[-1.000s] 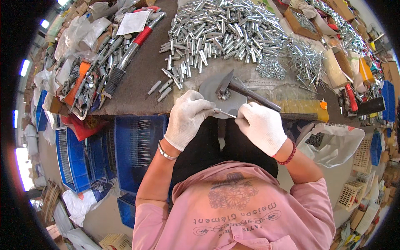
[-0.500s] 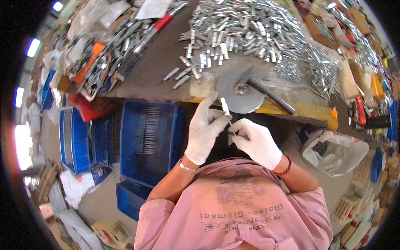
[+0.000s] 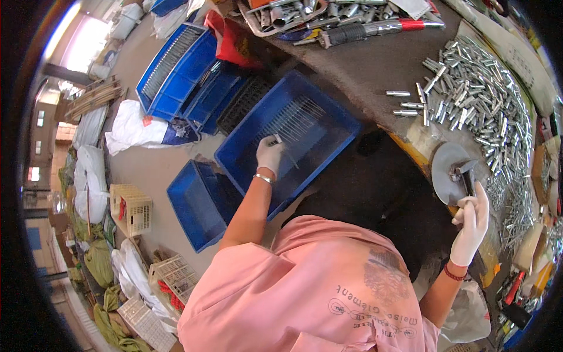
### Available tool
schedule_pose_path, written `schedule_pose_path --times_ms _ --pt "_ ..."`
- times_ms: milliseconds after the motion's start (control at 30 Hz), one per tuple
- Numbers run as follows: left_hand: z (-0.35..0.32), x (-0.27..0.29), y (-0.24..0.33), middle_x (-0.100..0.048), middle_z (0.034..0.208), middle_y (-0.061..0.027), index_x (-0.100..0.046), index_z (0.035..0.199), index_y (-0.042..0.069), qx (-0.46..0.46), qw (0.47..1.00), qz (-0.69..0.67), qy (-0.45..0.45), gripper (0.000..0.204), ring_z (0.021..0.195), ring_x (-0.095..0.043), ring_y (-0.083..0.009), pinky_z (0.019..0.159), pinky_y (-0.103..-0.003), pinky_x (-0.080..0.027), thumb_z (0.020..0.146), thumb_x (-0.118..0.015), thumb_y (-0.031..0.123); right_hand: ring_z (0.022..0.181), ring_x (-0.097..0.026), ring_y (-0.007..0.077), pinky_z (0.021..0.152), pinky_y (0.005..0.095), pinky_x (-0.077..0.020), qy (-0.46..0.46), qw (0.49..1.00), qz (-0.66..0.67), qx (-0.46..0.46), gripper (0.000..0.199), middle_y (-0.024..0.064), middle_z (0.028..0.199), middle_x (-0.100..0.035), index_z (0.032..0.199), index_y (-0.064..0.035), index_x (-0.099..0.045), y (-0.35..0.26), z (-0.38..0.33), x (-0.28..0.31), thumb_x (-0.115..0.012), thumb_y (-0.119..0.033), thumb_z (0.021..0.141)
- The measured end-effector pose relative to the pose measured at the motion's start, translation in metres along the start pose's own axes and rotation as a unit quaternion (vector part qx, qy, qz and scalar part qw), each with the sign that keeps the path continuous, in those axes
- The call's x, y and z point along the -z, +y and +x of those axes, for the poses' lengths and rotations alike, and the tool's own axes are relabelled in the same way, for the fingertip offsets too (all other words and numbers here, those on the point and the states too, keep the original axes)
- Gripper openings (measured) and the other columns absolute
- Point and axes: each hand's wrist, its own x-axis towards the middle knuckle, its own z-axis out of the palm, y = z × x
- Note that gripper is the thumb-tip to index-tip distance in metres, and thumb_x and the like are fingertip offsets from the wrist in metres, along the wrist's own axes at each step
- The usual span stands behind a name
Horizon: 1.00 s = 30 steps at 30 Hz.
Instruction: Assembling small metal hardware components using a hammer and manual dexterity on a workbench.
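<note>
My left hand (image 3: pixel 271 155), in a white glove, is over a large blue bin (image 3: pixel 231 154). Its fingers are closed on a thin metal rod (image 3: pixel 291 157) with a flat silver sleeve at its upper end. Similar rods (image 3: pixel 296 122) lie in a row inside that bin. At the right, my gloved right hand (image 3: pixel 470 226) is closed round the handle of a hammer (image 3: pixel 468 175), its index finger stretched along it. The hammer's head rests over a round grey metal disc (image 3: pixel 444 176) at the workbench edge, and my fingers hide most of the handle.
Many silver metal sleeves (image 3: pixel 478 100) are heaped on the workbench (image 3: pixel 363 73), with thin rods (image 3: pixel 516 217) beside them. Another blue bin full of rods (image 3: pixel 170 76) and a smaller blue bin (image 3: pixel 196 205) stand at the left. Pale plastic crates (image 3: pixel 132 208) sit on the floor.
My hands were together before my chest, holding the sleeved rod. Now my left hand has carried it left over the blue bin, and my right hand has taken the hammer's handle. The view has turned left.
</note>
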Motion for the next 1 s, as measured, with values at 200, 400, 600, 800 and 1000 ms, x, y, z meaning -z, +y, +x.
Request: schedule_pose_path --times_ms 200,400,600,800,1000 --pt "0.067 0.038 -0.093 -0.077 0.117 -0.018 -0.073 0.123 -0.003 0.083 0.987 0.092 0.099 0.044 0.106 -0.074 -0.0312 0.095 -0.04 -0.057 0.081 -0.081 0.008 0.069 -0.049 0.0045 0.06 0.0204 -0.0428 0.025 1.0 -0.006 0.005 0.047 0.0021 0.094 -0.062 0.152 0.0015 -0.056 0.0 0.001 -0.008 -0.053 -0.007 0.105" --pt "0.084 0.03 -0.073 -0.078 0.116 -0.019 -0.075 0.121 -0.001 0.042 0.986 0.148 0.061 0.042 0.107 -0.075 -0.0329 0.095 -0.042 -0.057 0.082 -0.082 0.013 0.069 -0.047 0.0038 0.061 0.021 -0.0414 0.044 0.999 -0.009 0.018 0.047 0.0019 0.099 -0.061 0.153 0.0003 -0.054 0.004 0.003 -0.004 -0.052 -0.009 0.107" --pt "0.083 0.036 -0.079 -0.075 0.128 -0.0239 -0.073 0.128 -0.001 0.035 0.98 0.17 0.096 0.046 0.122 -0.07 -0.0392 0.105 -0.044 -0.052 0.089 -0.077 0.025 0.069 -0.054 0.0062 0.061 0.0215 -0.0469 0.033 0.999 0.027 0.024 0.046 0.0036 0.097 -0.065 0.15 0.0015 -0.057 0.005 -0.002 0.0 -0.056 -0.006 0.104" --pt "0.035 0.005 0.037 -0.076 0.112 -0.0176 -0.072 0.114 -0.003 -0.238 0.953 0.058 0.181 0.025 0.103 -0.071 -0.0312 0.096 -0.04 -0.054 0.1 -0.071 0.017 0.071 -0.06 0.0057 0.062 0.0209 -0.0508 0.002 0.996 0.086 -0.032 0.044 0.0045 0.099 -0.069 0.146 -0.0012 -0.06 0.004 -0.003 -0.002 -0.053 0.002 0.103" --pt "-0.129 -0.058 0.267 -0.071 0.092 -0.0108 -0.073 0.094 0.002 -0.608 0.782 0.009 -0.138 0.011 0.078 -0.068 -0.0235 0.071 -0.033 -0.054 0.086 -0.081 0.0 0.077 -0.063 0.0068 0.07 0.0233 -0.0536 -0.031 0.993 0.093 -0.062 0.027 0.0023 0.098 -0.071 0.129 -0.0028 -0.071 -0.007 -0.006 0.005 -0.062 -0.006 0.103"
